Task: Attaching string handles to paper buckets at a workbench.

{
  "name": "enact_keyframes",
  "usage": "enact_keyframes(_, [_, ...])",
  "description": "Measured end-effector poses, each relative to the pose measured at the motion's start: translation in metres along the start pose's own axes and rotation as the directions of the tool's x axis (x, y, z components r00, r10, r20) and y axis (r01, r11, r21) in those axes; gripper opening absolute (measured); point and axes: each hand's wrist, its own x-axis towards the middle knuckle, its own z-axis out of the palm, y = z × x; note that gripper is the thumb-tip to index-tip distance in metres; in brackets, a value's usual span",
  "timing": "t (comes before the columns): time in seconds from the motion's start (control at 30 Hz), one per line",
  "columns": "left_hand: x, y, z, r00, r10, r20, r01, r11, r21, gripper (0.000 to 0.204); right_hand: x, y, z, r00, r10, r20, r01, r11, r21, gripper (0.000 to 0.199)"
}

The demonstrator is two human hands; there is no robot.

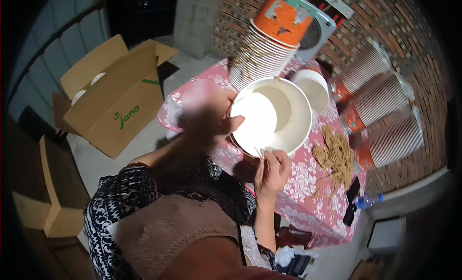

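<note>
A large white paper tub (299, 121) is tipped toward me over the near side of the table, its mouth facing up and its inside brightly lit. My left hand (214, 119) grips its left rim, thumb inside the wall. At the near rim, my right hand (273, 174) is closed in a pinch on a thin pale strand (259, 152), whose kind is too small to tell. Behind the tub rises a tall stack of nested white tubs (260, 56), topped by an orange patterned tub (283, 19). A second white tub (315, 90) stands just right of it.
A pink floral tablecloth (298, 198) covers the table. Tangled tan twine (335, 157) lies at right, near a black phone-like object (352, 189) and a bottle (369, 201). Wrapped tub stacks (394, 138) line the brick wall. An open cardboard box (118, 107) is at left.
</note>
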Motion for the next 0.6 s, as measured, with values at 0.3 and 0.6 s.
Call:
enact_keyframes(0.3, [-0.004,-0.007,-0.041,0.961,-0.271,-0.055,0.276,0.933,0.232,0.028,0.002,-0.012,0.002,0.985,0.026,0.17,-0.049,0.99,0.132,0.031])
enact_keyframes(0.6, [0.117,0.017,-0.142,0.805,0.558,-0.2,-0.082,0.439,0.895,0.015,-0.04,0.059,-0.043,0.946,0.281,-0.162,-0.294,0.954,-0.062,0.021])
